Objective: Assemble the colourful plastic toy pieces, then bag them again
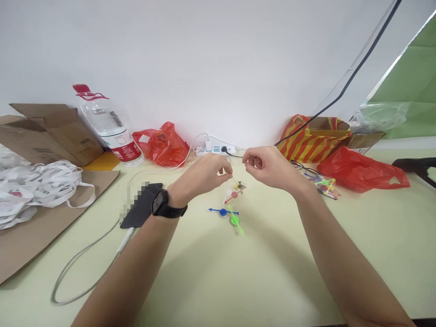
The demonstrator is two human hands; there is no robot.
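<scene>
My left hand [204,175], with a black watch on its wrist, is raised over the table with thumb and fingers pinched on the top of a small clear plastic packet [233,194] that hangs below and holds small red and yellow parts. My right hand [267,168] is level with it, a short gap to the right, fingers curled and pinched; what it holds is too small to make out. On the pale green table [211,272] below lie a blue arrow-shaped spinner piece [223,211] and a green one [235,220].
A black phone [141,211] with a white cable lies left. Cardboard boxes, white straps [37,184], a large water bottle [107,125], red bags [163,145], a power strip [216,149] and a striped bag [315,136] line the wall. More colourful packets [323,186] lie right.
</scene>
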